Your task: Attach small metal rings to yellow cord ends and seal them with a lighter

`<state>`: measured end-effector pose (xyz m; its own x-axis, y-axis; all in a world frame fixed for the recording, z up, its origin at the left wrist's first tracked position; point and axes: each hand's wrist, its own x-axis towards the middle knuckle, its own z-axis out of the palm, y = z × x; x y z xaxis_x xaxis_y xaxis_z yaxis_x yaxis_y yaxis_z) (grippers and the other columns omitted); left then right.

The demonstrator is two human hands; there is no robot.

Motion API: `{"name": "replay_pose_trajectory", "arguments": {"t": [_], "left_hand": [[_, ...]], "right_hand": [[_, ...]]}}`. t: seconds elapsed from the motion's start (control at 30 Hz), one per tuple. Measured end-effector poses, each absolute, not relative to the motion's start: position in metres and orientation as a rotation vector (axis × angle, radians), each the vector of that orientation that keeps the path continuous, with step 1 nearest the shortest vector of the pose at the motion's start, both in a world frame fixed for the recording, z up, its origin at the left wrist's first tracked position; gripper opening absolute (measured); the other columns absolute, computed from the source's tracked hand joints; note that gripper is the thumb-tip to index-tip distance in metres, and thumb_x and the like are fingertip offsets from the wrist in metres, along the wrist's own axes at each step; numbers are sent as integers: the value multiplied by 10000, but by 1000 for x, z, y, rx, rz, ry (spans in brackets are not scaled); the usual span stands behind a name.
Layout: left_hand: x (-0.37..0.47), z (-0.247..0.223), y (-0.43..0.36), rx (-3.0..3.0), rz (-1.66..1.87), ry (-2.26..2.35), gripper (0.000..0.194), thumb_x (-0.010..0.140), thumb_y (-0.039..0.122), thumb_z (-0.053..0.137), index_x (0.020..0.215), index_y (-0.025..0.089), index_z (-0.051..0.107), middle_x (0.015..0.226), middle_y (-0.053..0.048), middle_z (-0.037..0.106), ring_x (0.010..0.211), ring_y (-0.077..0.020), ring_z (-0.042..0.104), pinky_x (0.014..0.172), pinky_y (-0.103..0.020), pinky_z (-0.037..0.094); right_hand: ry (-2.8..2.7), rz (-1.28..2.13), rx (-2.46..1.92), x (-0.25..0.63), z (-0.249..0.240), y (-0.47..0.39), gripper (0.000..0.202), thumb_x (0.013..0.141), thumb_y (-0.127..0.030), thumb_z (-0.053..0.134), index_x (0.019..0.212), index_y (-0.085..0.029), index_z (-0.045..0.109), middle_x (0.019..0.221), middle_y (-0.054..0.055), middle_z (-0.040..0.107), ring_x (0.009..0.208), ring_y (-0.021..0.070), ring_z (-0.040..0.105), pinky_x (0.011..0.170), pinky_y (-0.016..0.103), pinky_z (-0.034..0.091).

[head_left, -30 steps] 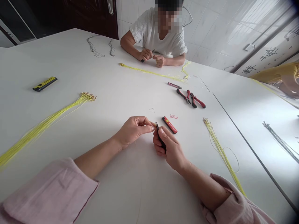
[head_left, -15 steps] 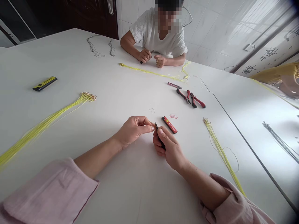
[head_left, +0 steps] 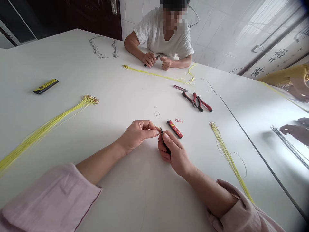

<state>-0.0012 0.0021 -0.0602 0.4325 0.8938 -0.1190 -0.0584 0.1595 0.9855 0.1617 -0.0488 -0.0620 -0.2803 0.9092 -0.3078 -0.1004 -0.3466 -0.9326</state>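
Observation:
In the middle of the head view, my left hand [head_left: 141,133] pinches a thin yellowish cord [head_left: 150,127] between thumb and forefinger. My right hand [head_left: 175,151] is closed around a small black hand tool [head_left: 165,143] with a narrow, pointed tip. The tip meets the cord's end just beyond my left fingertips; whatever sits between its jaws is too small to make out. A red lighter-shaped case [head_left: 175,129] lies close beyond my right hand. Tiny dark bits [head_left: 156,114] are scattered past my left hand, near a small red clip-like piece [head_left: 179,120].
Yellow cord bundles lie left [head_left: 55,120] and right [head_left: 224,149]. Beyond are red-and-black pliers [head_left: 193,100], a pink tool [head_left: 180,88] and a yellow-black case [head_left: 45,86]. A person in white [head_left: 166,38] works opposite; another person's hand [head_left: 295,132] is near grey cords [head_left: 288,146].
Another person's hand has come in at the right edge, over the grey cords. Across the table, the person's tool has tilted slightly. My own hands have hardly moved.

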Motion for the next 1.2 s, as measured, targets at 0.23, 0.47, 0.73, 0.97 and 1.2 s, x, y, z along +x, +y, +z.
{"name": "replay_pose_trajectory", "arguments": {"t": [0.23,0.47,0.73,0.97,1.2], "left_hand": [[0,-59,3,1213,822,880,144,743,269,672,666,178,593,846,-12,677,915,-169,582,897,-337,404],[0,-60,3,1217,828,884,134,748,269,665,674,177,601,841,-14,678,894,-166,584,883,-337,412],[0,-57,2,1210,823,877,148,741,286,679,672,179,603,852,-14,686,918,-175,591,898,-340,411],[1,-56,1,1268,802,922,210,734,408,687,771,201,685,978,-37,701,970,-208,589,900,-351,410],[2,-55,-1,1435,695,1045,289,727,510,654,787,232,706,630,16,566,578,-126,453,577,-280,336]], "right_hand": [[-1090,1719,-1208,161,-60,-49,322,930,-490,406,783,-203,407,652,-50,310,491,56,225,456,217,159],[-1087,1715,-1205,161,-61,-48,322,921,-499,421,797,-201,424,669,-46,322,496,53,242,458,212,168],[-1070,1697,-1222,159,-61,-49,333,914,-512,422,793,-201,425,645,-48,324,484,56,239,450,215,170],[-1081,1367,-1210,163,-61,-43,239,871,-460,520,878,-222,540,662,-34,362,501,74,268,448,224,238],[-1179,1306,-1295,167,-60,-37,212,817,-401,622,765,-202,569,601,-40,332,506,78,260,449,232,227]]}}
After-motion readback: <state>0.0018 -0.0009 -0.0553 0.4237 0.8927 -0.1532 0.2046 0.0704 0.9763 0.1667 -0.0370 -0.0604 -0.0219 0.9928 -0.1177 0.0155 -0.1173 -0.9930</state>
